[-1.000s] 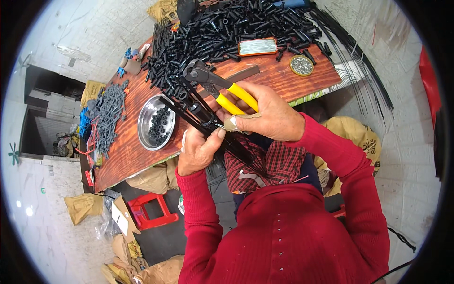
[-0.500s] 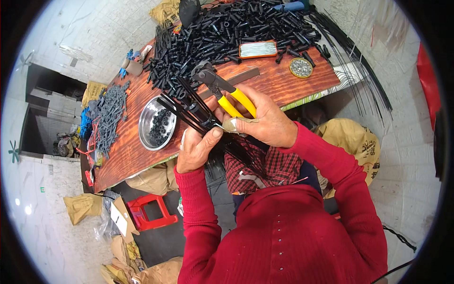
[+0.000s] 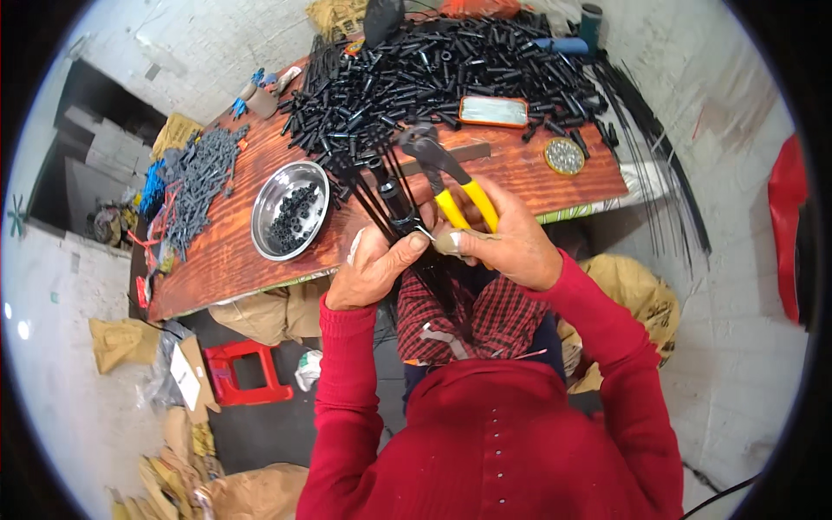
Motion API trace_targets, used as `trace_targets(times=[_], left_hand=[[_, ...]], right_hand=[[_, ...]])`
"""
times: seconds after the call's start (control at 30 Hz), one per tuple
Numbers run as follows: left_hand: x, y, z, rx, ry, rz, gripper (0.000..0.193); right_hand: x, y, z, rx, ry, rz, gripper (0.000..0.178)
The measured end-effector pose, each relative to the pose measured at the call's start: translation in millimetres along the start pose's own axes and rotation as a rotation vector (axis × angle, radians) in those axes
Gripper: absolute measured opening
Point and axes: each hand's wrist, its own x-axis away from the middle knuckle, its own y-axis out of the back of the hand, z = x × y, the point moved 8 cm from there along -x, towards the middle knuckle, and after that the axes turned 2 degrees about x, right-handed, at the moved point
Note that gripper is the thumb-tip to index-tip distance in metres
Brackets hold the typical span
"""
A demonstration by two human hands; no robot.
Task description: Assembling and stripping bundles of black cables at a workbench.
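Note:
My left hand (image 3: pixel 368 270) is closed around a bundle of thin black rods (image 3: pixel 368 204) set about a black tube (image 3: pixel 394 198), much like an umbrella frame; the upper rods are blurred. Yellow-handled pliers (image 3: pixel 479 205) sit in my right hand (image 3: pixel 520 238), jaws pointing up and away from the bundle. Beside the tube's lower end, my right thumb and fingertips, with a pale covering on the thumb, pinch a thin silvery wire (image 3: pixel 425 232). Rod ends hang over the red checked cloth (image 3: pixel 416 316) on my lap. My right fingers' undersides are hidden.
On the wooden table (image 3: pixel 199 269) are a steel bowl (image 3: pixel 260 236) of small black rings, a heap of black tubes (image 3: pixel 433 78), grey parts (image 3: pixel 204 178), a tin (image 3: pixel 492 110) of silvery pieces and a round dish (image 3: pixel 564 158). A red stool (image 3: pixel 247 394) stands at left.
The whole view has shifted, so the bundle and pliers appear slightly farther right. Both hands keep their holds, and the rods at the top have moved and blurred.

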Motion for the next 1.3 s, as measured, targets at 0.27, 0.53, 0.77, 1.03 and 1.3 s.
trace_targets(times=[0.27, 0.53, 0.77, 1.03, 1.3], left_hand=[[1.6, 8.8, -3.5, -0.089, -0.052, -0.018, 0.064], [-1.3, 1.1, -11.3, -0.044, 0.001, -0.062, 0.071], [-2.0, 1.8, -16.3, -0.226, -0.083, -0.029, 0.045], [-3.0, 4.5, -3.9, -0.210, -0.050, -0.030, 0.055], [-3.3, -0.4, -7.3, -0.101, -0.015, -0.013, 0.061]], right_hand=[[32.7, 28.7, 22.6, 0.273, -0.198, 0.113, 0.030], [31.0, 18.4, 40.2, 0.856, -0.011, 0.279, 0.037], [27.3, 18.6, 55.6, 1.072, 0.179, 0.175, 0.039], [23.6, 11.8, 73.5, 1.320, 0.285, 0.175, 0.036], [23.6, 25.2, 51.1, 0.977, -0.142, 0.339, 0.021]])
